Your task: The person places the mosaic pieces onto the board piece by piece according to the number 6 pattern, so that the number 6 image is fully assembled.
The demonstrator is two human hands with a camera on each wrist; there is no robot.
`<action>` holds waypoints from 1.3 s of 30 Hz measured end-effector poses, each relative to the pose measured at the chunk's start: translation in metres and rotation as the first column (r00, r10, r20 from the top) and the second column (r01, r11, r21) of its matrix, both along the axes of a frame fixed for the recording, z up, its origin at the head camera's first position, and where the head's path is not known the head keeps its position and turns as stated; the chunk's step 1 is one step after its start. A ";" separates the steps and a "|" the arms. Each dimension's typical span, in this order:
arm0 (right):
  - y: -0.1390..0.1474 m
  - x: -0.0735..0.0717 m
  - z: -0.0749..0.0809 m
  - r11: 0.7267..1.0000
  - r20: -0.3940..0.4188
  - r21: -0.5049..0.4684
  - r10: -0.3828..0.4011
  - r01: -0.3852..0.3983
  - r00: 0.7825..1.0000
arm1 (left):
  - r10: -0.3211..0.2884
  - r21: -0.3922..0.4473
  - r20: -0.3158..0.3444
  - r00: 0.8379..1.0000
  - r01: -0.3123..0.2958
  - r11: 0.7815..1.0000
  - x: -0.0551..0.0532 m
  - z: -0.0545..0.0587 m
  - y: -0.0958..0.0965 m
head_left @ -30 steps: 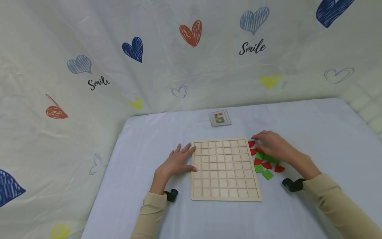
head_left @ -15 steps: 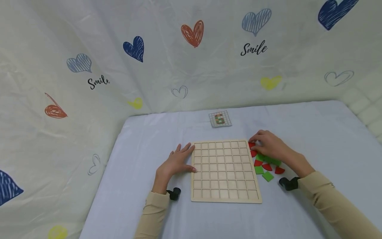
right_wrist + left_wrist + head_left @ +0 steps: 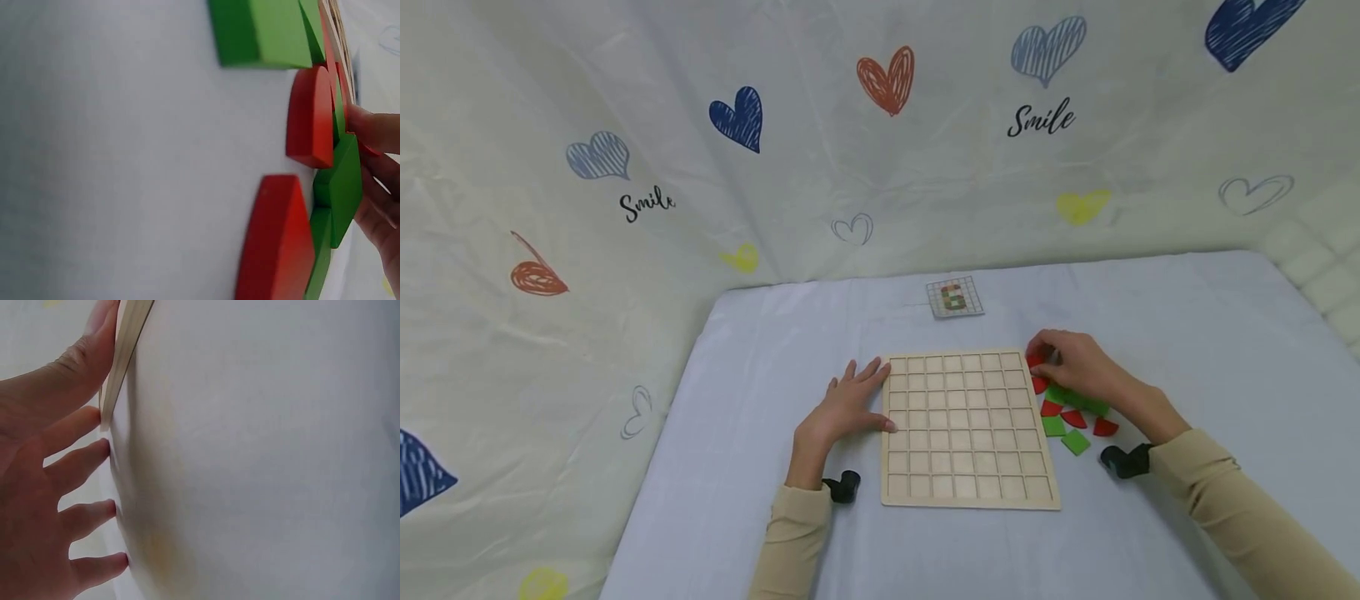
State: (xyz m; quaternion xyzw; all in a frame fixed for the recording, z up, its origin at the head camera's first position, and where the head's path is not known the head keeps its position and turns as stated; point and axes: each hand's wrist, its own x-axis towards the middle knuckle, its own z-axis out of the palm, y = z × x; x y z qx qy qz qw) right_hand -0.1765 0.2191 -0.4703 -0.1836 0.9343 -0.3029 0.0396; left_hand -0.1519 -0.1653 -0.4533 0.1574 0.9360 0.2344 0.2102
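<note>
A pale wooden grid board (image 3: 966, 429) lies flat on the table, its squares bare. My left hand (image 3: 842, 408) rests with spread fingers at its left edge; in the left wrist view the thumb (image 3: 84, 365) lies along the board's side (image 3: 125, 356). At the board's upper right corner, my right hand (image 3: 1078, 362) pinches a red quarter-round tile (image 3: 1034, 361) between thumb and fingers. Another red tile (image 3: 1040, 385) sits just below. Green tiles (image 3: 1078, 400) lie under and beside that hand, and the right wrist view shows a green tile (image 3: 340, 190) close to its fingers.
More loose tiles lie right of the board, among them a red tile (image 3: 1105, 427) and a green square tile (image 3: 1076, 442). Behind the board is a small pattern card (image 3: 955, 297) with a red and green figure on a grid. A heart-printed sheet (image 3: 805, 167) hangs behind the table.
My right hand has moved slightly left and closed its fingertips on the red tile by the board's upper right corner. The left hand has stayed at the board's left edge.
</note>
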 end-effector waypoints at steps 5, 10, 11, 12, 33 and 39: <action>-0.002 0.003 0.003 1.000 -0.073 -0.019 0.015 -0.016 0.997 | 0.007 0.009 0.004 1.000 -0.007 1.000 0.000 0.002 0.000; -0.003 0.004 0.005 0.999 -0.156 -0.025 0.031 -0.035 0.987 | 0.009 0.015 0.004 1.000 -0.009 1.000 0.001 0.003 -0.001; -0.003 0.004 0.005 0.999 -0.162 -0.027 0.029 -0.033 0.986 | 0.010 0.016 0.003 1.000 -0.010 1.000 0.000 0.003 -0.001; -0.004 0.004 0.006 0.999 -0.172 -0.027 0.027 -0.032 0.985 | 0.010 0.016 0.001 1.000 -0.010 1.000 0.000 0.003 -0.001; -0.037 0.003 0.010 0.990 -0.034 -0.125 0.063 -0.067 0.997 | -0.003 0.020 0.005 1.000 0.003 1.000 0.000 -0.002 -0.006; -0.049 0.000 0.011 0.983 -0.010 -0.147 0.113 -0.113 0.994 | -0.003 0.025 0.007 1.000 0.003 1.000 0.001 -0.002 -0.006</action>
